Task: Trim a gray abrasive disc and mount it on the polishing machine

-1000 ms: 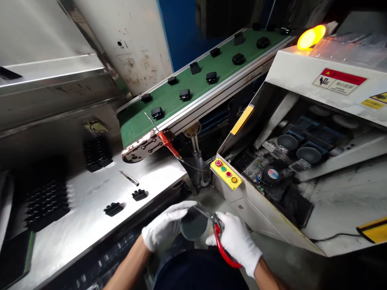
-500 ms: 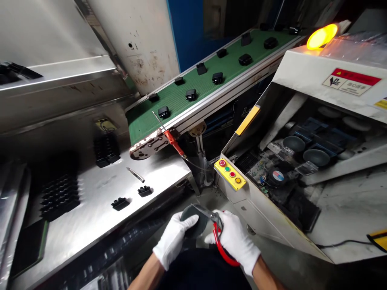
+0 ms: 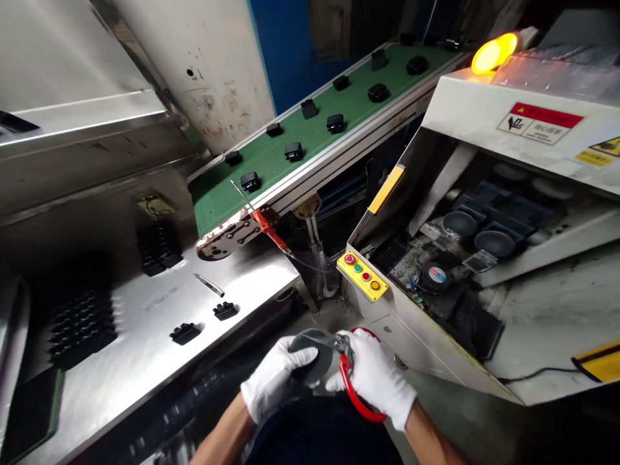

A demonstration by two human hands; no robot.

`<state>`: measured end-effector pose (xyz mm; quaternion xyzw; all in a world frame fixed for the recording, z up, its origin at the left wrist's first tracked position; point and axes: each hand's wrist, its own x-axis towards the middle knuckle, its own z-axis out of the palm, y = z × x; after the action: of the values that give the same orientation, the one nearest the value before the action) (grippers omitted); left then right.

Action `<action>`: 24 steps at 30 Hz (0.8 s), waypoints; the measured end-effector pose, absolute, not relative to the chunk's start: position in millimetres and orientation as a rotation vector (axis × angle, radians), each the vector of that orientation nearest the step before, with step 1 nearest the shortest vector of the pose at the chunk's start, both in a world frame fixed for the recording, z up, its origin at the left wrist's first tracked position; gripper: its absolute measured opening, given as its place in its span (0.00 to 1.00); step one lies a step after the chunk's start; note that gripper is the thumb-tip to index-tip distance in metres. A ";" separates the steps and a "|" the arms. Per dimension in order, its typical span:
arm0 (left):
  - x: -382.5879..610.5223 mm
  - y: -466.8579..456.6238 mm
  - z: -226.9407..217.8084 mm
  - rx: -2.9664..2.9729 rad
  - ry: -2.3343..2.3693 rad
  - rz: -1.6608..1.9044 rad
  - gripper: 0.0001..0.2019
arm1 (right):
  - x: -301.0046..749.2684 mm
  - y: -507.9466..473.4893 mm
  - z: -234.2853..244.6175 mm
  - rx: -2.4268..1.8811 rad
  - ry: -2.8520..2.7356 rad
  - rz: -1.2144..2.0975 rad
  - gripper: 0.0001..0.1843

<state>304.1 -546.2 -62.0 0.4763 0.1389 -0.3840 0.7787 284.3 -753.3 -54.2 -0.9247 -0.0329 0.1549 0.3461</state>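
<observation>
In white-gloved fingers, my left hand (image 3: 271, 374) pinches a dark grey round disc (image 3: 314, 369), thumb on its face. Wrapped round the red handles of a pair of scissors (image 3: 355, 399) is my right hand (image 3: 382, 381), also gloved. The blades point left and lie across the disc's upper edge; they are blurred, so whether they cut into it is unclear. Both hands are above my lap, in front of the metal bench (image 3: 140, 349).
A green conveyor belt (image 3: 276, 155) carries several black parts. A red-handled screwdriver-like tool (image 3: 268, 229) hangs at its end. On the bench lie a knife-like tool (image 3: 210, 285) and black parts (image 3: 226, 310). To the right stands a white machine (image 3: 421, 349) with a yellow button box (image 3: 362, 276).
The scissors' handles have spread, with the second red loop now showing behind my right hand. My left hand keeps the disc. The surroundings have shifted left in view.
</observation>
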 end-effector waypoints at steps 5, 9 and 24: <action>310.5 -536.4 -73.2 1.175 0.282 -0.900 0.17 | 283.0 -753.1 -56.6 -2.362 -0.101 0.448 0.24; 314.9 -529.4 -79.4 1.257 0.254 -0.949 0.22 | 283.6 -752.8 -59.0 -2.432 -0.112 0.386 0.27; 332.8 -516.7 -91.8 1.324 0.096 -1.121 0.19 | 285.7 -746.3 -53.8 -2.458 -0.111 0.495 0.26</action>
<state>332.8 -516.7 -91.8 0.5820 0.0424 -0.4925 0.6457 285.7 -746.3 -53.8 -0.9309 -0.0419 0.1876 0.3107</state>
